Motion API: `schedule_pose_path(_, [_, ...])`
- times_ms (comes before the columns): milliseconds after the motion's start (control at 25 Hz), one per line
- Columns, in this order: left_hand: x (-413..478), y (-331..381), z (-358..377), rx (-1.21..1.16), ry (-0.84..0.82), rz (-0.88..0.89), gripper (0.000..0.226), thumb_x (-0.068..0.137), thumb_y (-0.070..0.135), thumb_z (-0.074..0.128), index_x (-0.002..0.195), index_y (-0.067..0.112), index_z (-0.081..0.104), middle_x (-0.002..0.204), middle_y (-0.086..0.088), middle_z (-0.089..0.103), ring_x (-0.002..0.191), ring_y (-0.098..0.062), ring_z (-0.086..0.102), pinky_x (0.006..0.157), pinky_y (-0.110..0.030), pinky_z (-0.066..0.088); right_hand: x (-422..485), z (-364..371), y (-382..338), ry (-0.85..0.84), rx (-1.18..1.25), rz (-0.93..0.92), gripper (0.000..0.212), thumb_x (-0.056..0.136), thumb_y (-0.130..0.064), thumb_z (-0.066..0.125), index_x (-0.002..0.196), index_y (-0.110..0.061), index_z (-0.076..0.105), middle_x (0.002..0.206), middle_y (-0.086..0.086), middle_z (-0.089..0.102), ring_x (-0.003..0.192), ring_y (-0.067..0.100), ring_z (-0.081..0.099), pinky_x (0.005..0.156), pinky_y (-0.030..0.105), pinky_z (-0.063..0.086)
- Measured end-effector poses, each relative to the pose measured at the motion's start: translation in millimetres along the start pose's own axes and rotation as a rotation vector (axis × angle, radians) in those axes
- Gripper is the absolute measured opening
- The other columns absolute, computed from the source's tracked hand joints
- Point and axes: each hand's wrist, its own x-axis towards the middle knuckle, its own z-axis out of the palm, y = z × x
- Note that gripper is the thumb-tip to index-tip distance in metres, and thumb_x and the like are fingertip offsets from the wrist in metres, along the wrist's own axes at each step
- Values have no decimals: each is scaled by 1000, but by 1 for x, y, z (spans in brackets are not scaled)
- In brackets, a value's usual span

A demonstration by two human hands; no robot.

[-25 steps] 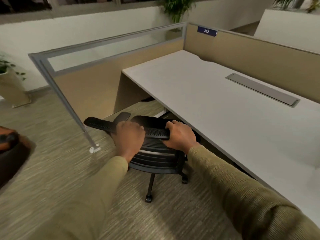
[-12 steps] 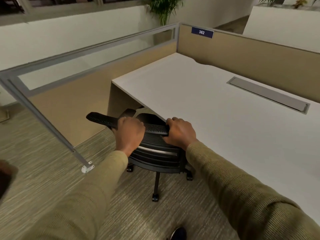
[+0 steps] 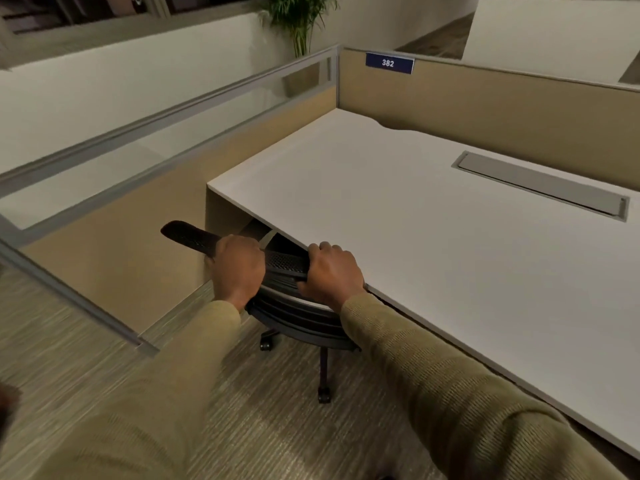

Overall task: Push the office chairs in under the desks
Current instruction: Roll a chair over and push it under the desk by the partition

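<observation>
A black mesh-backed office chair (image 3: 298,320) stands at the near-left corner of a white laminate desk (image 3: 415,237), its seat out of sight beneath the top and only the backrest and part of the wheeled base showing. The backrest's top rail runs crosswise in front of the person, roughly parallel to the desk's front edge, so the chair lies straight ahead of both arms. The left hand (image 3: 239,268) curls over the rail towards its free end, clear of the desk and near the beige fabric partition with a glass strip (image 3: 138,209). The right hand (image 3: 330,271) grips the rail's other end, knuckles just beside the desk edge and the nearer of the two to it. Any further push probably runs forward under the top, with little room left on the right. A blue plate numbered 382 (image 3: 388,63) marks the far screen.
</observation>
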Motion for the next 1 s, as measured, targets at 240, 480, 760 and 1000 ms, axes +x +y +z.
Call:
schedule_pose_path(240, [24,-18,-1,-31,-14,95,36,91,36,38,93,16,68,105,-4,67,118,-30,46,90,-48,33,16,5,-14,12,-14,96,48,79,-50,66,107,-13,55,100,9,59,89,30,57,70,36,37])
schedule_pose_path(480, [8,-30,-5,-117,-63,226,54,97,49,33,118,9,63,129,-17,58,134,-38,38,107,-56,37,-20,9,-20,95,-35,243,47,80,-42,66,117,-16,55,108,7,61,97,28,57,81,38,43])
schedule_pose_path(760, [-67,-39,18,-29,-175,344,87,95,63,34,160,21,-4,167,-12,-17,154,-32,-13,122,-56,-4,-142,40,-20,97,104,545,98,87,-45,63,156,-28,-4,162,15,19,147,33,22,121,50,20])
schedule_pose_path(1000, [-200,-37,35,87,-600,436,91,88,69,18,161,16,7,167,-16,-11,155,-32,-8,122,-60,-1,-279,72,-41,-59,14,734,91,93,-52,52,158,-24,-5,165,14,6,151,32,13,122,50,15])
